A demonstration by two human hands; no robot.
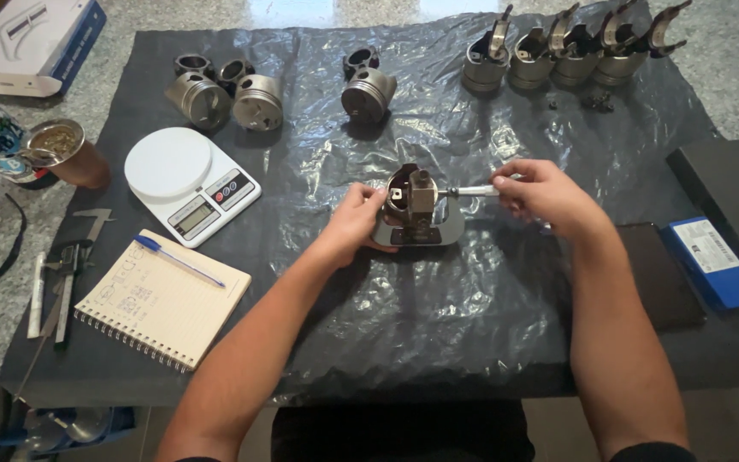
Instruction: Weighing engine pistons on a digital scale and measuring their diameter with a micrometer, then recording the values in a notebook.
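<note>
The left hand (pixel 354 218) is clamped round a dark round metal piston (pixel 407 204) just to its right; the right hand (pixel 539 192) pinches the silver micrometer thimble (pixel 472 191), whose long axis runs leftward from it to the piston, 1 grip each

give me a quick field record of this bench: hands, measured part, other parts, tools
left hand: left hand steadies a piston
right hand: right hand turns a micrometer set across the piston
other parts: three loose pistons, four with rods
tools: white scale, caliper
notes: spiral notebook with blue pen
surface: black plastic sheet
</note>
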